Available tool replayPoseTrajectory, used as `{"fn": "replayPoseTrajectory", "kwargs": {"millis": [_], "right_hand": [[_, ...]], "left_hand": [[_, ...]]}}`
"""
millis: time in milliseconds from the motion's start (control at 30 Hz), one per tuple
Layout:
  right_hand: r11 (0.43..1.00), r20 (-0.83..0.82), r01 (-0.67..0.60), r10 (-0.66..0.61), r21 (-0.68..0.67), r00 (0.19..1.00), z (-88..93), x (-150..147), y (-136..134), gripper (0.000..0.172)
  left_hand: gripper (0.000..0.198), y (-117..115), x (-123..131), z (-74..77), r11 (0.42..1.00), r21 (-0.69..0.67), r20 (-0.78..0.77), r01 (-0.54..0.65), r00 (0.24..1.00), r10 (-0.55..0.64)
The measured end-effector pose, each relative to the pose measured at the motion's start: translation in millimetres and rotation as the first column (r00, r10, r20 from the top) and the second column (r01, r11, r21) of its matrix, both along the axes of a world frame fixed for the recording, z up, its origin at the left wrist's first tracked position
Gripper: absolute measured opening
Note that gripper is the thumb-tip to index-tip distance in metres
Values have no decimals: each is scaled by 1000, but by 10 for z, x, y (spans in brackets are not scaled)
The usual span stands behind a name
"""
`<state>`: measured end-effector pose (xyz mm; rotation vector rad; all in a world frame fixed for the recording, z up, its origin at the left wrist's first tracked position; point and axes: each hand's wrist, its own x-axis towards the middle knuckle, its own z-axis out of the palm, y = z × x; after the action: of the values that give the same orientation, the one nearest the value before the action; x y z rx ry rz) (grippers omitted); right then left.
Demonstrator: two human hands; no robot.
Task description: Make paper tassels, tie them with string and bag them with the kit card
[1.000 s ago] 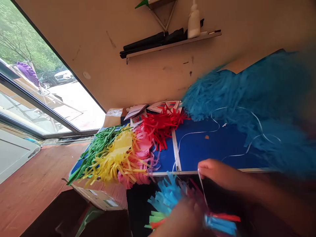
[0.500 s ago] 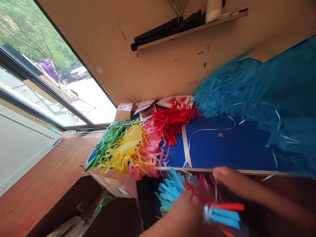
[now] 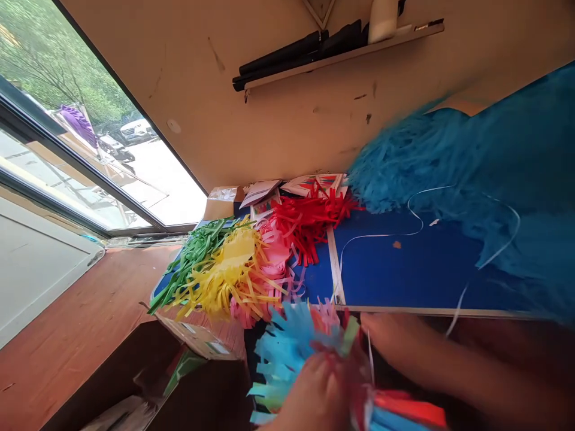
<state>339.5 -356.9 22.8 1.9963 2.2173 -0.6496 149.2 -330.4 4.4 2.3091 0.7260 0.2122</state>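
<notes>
My left hand (image 3: 317, 386) is closed around a bundle of fringed paper strips (image 3: 285, 332), mostly light blue with some pink, green and red. Red and blue ends (image 3: 406, 407) of the bundle stick out to the right of this hand. My right hand (image 3: 386, 335) is just above and to the right, its fingers pinched on a thin white string (image 3: 371, 353). That string runs down to the bundle's bound part, which is blurred by motion. Both hands are in front of the blue table's (image 3: 386, 269) near edge.
Green (image 3: 202, 245), yellow (image 3: 238, 254), pink (image 3: 274, 251) and red (image 3: 309, 218) fringed paper piles lie on the table's left. A large blue fringed heap (image 3: 426, 161) covers its right. A cardboard box (image 3: 211, 383) stands open below; a narrow shelf (image 3: 341, 57) crosses the wall.
My left hand and the bundle have moved left, and more of the blue fringe shows. My right hand has shifted left and slightly down with the string.
</notes>
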Motion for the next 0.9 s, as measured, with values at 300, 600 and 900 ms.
{"fn": "replayPoseTrajectory", "kwargs": {"millis": [300, 600, 900], "right_hand": [[959, 53, -274, 270, 73, 961, 210, -216, -29, 13], [996, -296, 84, -91, -34, 951, -395, 30, -114, 21], [994, -12, 103, -104, -48, 994, 168, 390, 441, 26]], "left_hand": [[28, 308, 563, -56, 963, 92, -217, -252, 939, 267], [22, 242, 343, 266, 906, -270, 52, -324, 935, 350], [21, 66, 536, -113, 999, 36, -217, 16, 976, -7]]}}
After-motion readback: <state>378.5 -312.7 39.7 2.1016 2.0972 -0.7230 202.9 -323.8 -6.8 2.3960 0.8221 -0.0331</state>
